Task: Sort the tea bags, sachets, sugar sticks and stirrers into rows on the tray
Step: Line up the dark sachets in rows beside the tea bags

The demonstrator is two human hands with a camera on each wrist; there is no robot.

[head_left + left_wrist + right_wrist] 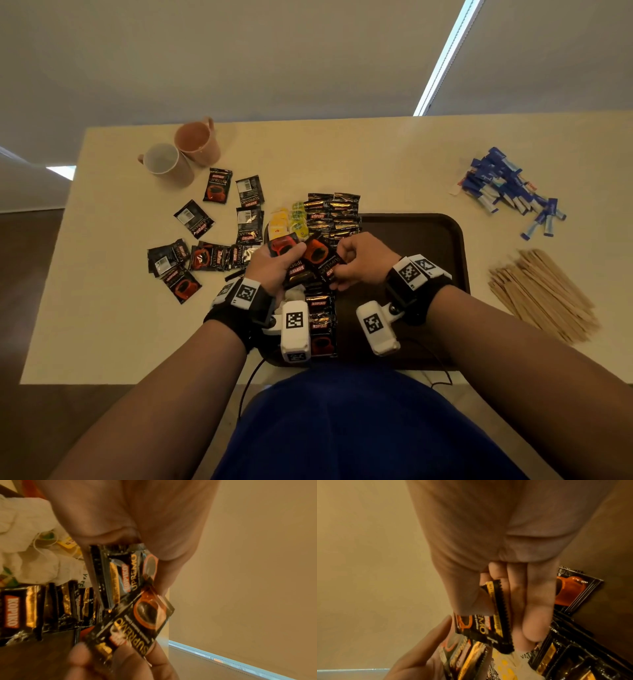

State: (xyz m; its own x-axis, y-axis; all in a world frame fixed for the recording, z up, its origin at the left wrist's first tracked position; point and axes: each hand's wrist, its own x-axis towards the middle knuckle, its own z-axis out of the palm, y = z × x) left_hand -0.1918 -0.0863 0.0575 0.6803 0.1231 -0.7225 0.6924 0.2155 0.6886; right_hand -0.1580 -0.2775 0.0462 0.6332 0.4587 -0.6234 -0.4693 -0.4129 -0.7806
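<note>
Both hands meet above the dark brown plastic tray [442, 236]: left hand [274, 265] clasps a small stack of black Kopiko Supremo coffee sachets [287, 248], right hand [363, 260] pinches one black Supremo sachet [323, 257] beside it.

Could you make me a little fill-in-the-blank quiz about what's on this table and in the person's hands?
1. Both the left hand and the right hand hold black coffee ____.
2. The wooden stirrers lie on the table, ____ the tray.
3. Two ____ stand at the table's far left.
4. The sugar sticks are mostly ____ in colour.

Missing: sachets; outside; mugs; blue
</note>
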